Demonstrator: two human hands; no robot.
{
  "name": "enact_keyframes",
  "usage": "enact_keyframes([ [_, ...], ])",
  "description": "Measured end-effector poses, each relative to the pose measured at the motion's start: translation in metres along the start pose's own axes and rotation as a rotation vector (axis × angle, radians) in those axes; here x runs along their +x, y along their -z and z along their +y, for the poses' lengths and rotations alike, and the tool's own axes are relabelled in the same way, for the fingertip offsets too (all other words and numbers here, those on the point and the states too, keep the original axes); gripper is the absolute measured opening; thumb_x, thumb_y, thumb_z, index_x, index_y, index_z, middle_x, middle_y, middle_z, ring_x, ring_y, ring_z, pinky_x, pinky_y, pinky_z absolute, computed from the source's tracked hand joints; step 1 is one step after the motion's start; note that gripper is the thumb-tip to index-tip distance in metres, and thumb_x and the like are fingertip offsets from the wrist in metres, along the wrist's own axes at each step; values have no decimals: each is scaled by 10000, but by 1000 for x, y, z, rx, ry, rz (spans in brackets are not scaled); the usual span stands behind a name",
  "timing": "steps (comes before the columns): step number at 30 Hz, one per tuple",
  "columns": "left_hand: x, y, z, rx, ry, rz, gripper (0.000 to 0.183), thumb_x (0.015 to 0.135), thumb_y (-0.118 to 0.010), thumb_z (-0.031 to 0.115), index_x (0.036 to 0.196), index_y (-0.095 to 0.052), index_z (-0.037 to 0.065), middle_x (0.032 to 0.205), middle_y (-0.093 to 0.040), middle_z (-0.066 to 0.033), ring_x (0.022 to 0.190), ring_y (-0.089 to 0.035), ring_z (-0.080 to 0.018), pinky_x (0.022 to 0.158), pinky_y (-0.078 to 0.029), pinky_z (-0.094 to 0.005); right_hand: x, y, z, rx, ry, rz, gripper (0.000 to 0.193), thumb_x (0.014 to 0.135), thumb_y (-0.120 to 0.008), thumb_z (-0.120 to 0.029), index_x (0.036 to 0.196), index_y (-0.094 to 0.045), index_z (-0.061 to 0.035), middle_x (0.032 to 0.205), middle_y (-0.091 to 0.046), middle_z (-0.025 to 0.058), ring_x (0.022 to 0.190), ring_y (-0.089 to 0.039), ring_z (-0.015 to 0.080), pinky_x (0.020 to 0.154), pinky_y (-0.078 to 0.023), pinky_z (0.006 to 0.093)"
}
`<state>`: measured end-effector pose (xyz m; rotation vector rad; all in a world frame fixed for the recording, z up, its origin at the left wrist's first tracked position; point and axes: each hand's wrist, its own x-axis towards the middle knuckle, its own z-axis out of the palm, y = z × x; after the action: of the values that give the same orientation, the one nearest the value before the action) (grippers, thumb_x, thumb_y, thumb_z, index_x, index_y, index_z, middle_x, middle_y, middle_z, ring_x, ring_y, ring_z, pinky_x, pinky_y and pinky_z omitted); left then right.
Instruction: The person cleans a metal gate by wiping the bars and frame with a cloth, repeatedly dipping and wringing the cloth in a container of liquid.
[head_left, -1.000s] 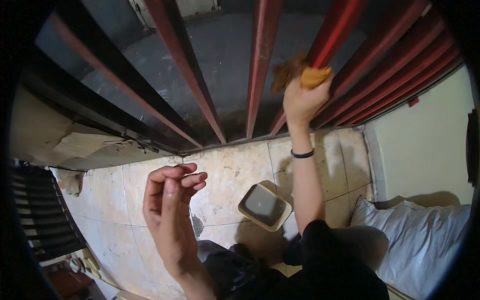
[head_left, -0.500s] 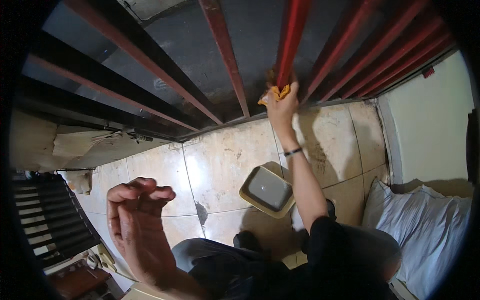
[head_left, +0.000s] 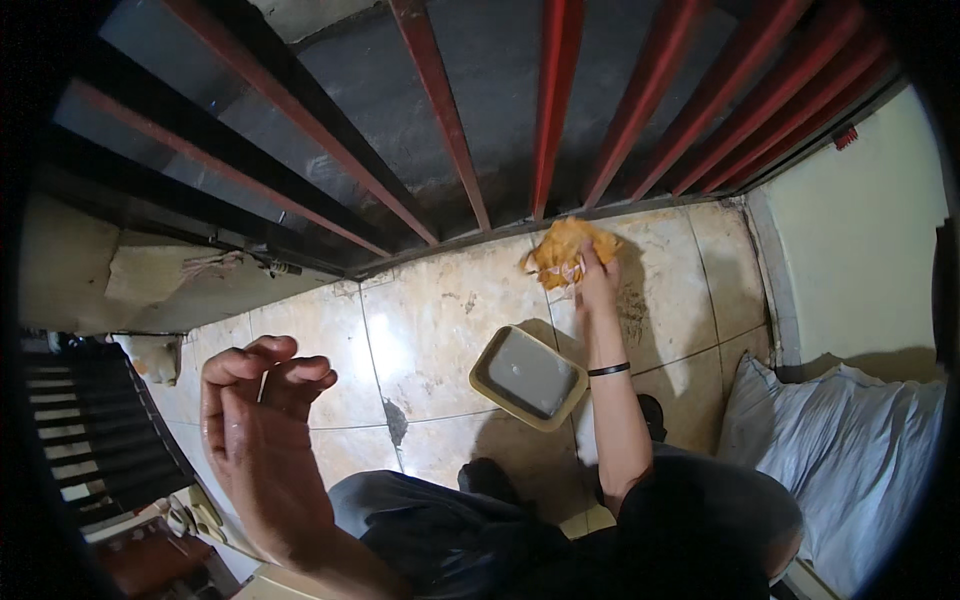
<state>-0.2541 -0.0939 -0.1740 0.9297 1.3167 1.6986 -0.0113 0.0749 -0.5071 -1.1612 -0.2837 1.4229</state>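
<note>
My right hand [head_left: 598, 280] grips a crumpled orange-yellow cloth [head_left: 572, 252] just in front of the foot of a red metal grille [head_left: 557, 110]. The cloth is apart from the bars and slightly blurred. Below it, on the tiles, stands a yellowish rectangular basin [head_left: 482, 385] of greyish water, close to my right forearm. At the left my left hand [head_left: 262, 430] hangs raised in the air, its fingers curved and apart from the thumb, with nothing in it.
Beige tiles [head_left: 430, 310] cover the floor between my feet and the grille. A pale crumpled sack [head_left: 840, 440] lies at the right by the light green wall [head_left: 860, 240]. A black slatted rack [head_left: 110, 430] stands at the left. Behind the bars is a dark panel [head_left: 350, 100].
My right hand has come off the red bar, where the cloth was wrapped round it, and moved back toward me with the cloth now bunched out. My left hand has shifted slightly left.
</note>
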Motion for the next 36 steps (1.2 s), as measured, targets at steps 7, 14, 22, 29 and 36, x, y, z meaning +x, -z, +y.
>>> enact_keyframes([
  [7,-18,5,19,-11,-99,12,264,1058,-512,261,1144,-536,13,1180,-596,-189,963,-687,-279,912,-529,-444,60,-45,46,-620,612,-136,503,918,-575,-46,1392,-423,23,1105,-642,134,942,-638,210,841,-511,311],
  [14,-12,11,16,-111,-56,53,229,1035,-544,213,1112,-558,-2,1126,-641,-194,941,-702,-263,908,-534,-418,-22,-131,-39,317,449,-167,450,910,-543,15,1341,-489,-99,1086,-568,52,904,-592,184,768,-537,370],
  [22,-8,13,23,-213,49,65,247,1042,-526,238,1069,-557,-5,1062,-611,-173,896,-690,-256,854,-549,-391,-104,-267,-233,-385,1841,-216,456,1013,-598,-172,1407,-495,34,1419,-548,203,1350,-508,279,1109,-408,369],
  [29,3,35,25,-409,154,132,270,1032,-543,276,1099,-574,16,1070,-643,-147,925,-678,-227,849,-525,-353,-38,-172,-185,-1775,2208,-406,211,865,-643,-128,1074,-628,-105,922,-633,94,837,-647,311,709,-515,481],
  [36,24,30,-5,-624,308,56,256,1017,-572,312,1141,-597,89,1097,-668,-80,990,-643,-204,885,-487,-360,53,-63,-49,-2507,1750,-1136,239,929,-520,-193,1088,-658,-80,857,-685,149,758,-695,323,658,-526,521],
])
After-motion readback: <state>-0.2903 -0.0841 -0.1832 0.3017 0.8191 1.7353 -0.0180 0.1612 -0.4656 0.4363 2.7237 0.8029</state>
